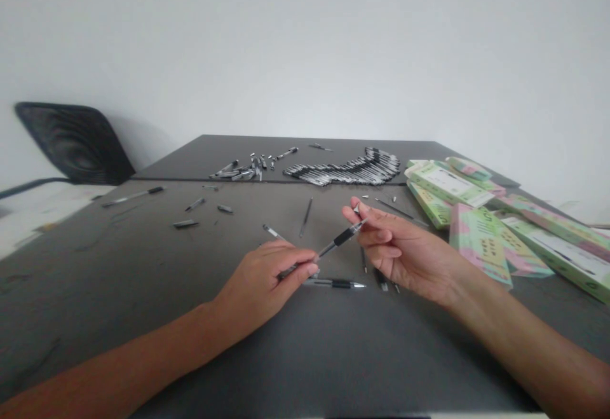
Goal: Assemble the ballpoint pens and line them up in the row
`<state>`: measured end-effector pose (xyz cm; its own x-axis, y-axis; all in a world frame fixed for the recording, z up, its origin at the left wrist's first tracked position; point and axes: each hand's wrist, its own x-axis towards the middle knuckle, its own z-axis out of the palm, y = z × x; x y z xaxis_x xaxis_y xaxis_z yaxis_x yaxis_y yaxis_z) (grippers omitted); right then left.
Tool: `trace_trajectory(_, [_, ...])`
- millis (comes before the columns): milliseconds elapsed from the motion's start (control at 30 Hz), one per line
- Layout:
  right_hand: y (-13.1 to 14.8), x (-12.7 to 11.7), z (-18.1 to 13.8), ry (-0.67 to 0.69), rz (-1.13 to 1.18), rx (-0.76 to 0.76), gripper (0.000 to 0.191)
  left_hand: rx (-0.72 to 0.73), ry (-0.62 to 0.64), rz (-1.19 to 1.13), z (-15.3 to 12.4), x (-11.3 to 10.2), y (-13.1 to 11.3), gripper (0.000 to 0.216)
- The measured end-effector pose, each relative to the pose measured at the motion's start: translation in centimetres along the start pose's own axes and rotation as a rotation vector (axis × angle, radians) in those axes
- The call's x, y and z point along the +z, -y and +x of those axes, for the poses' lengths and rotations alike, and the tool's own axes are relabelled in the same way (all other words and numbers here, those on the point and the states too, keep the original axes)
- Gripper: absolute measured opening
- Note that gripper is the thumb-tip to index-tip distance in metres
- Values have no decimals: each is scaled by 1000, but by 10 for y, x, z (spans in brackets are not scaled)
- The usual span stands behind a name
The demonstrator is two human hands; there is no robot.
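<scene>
A clear gel pen (340,239) with a black grip points up and to the right in front of me. My left hand (271,279) pinches its rear part between thumb and fingers. My right hand (400,247) is at the pen's front end, with a small silver pen tip (356,208) pinched between thumb and forefinger. Whether the right fingers also touch the pen is unclear. Below the hands, another pen (336,284) with a black grip and silver tip lies on the table. Part of the left hand's hold is hidden behind its fingers.
Many pens (347,168) lie in a long row at the back. Caps (245,171) are heaped left of them. Green and pink boxes (481,241) are piled at the right. Loose refills (306,217) and parts dot the dark table (190,260). A black chair (76,142) stands at left.
</scene>
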<state>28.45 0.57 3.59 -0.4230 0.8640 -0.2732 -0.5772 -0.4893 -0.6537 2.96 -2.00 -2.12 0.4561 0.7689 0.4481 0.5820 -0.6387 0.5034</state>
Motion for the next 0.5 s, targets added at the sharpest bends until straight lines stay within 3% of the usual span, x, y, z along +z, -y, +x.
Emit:
trace_trajectory(233, [-1,6,-6,9,4,-38,15,-52,7,-3,0,2,-1,14])
trace_trajectory(500, [-3,9,-9,66,-22,-34,22,-91,4,-8,-1,1,-2,14])
